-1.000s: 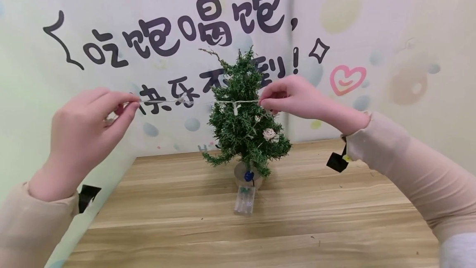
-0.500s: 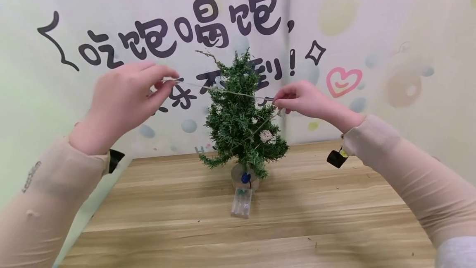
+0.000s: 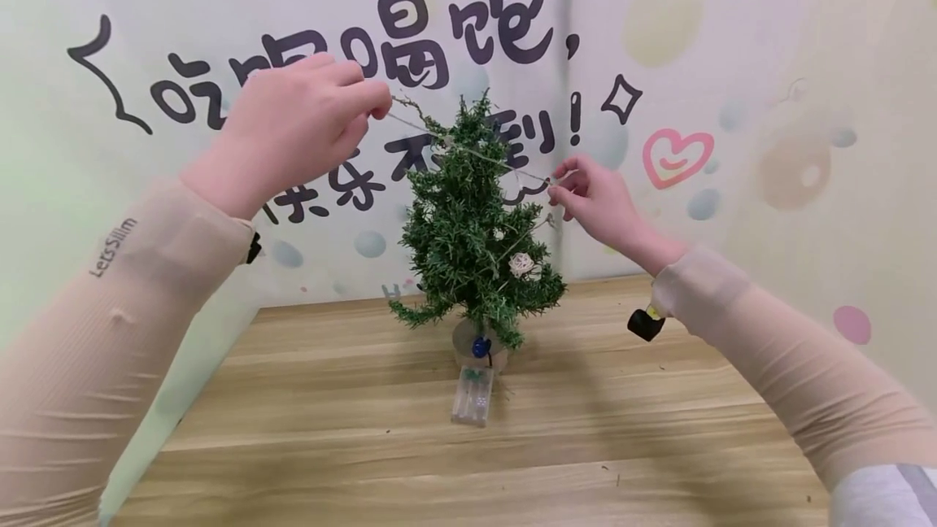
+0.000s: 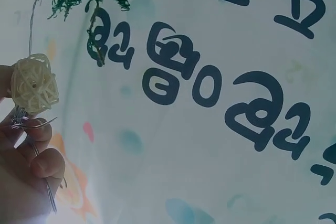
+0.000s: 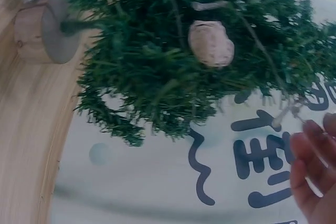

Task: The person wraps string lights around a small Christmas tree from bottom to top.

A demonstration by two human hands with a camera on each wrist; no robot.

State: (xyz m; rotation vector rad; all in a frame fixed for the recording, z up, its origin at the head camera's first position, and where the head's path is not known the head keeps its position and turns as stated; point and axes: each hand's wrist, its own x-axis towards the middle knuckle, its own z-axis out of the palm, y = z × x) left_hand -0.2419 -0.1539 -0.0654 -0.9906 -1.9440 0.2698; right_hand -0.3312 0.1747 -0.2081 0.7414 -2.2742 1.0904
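Note:
A small artificial Christmas tree (image 3: 457,242) stands upright on a round wooden base (image 5: 31,35). A thin string-light wire (image 3: 486,157) slants across its upper part between the two hands. Raised at the upper left, my left hand (image 3: 303,124) pinches the wire; in the left wrist view a pale rattan ball (image 4: 35,83) on it sits at the fingers. My right hand (image 3: 600,202), lower and right of the tree, pinches the other end of this stretch. Another rattan ball (image 3: 521,264) hangs among the lower right branches, larger in the right wrist view.
A clear battery box (image 3: 472,397) lies on the wooden table (image 3: 351,446) in front of the base, beside a small blue part (image 3: 481,346). Behind the tree is a pale wall covering (image 3: 769,39) with dark lettering and a pink heart.
My left hand has moved up and right towards the treetop, so the wire has gone from level to slanted. My right hand has shifted slightly right and stays beside the tree.

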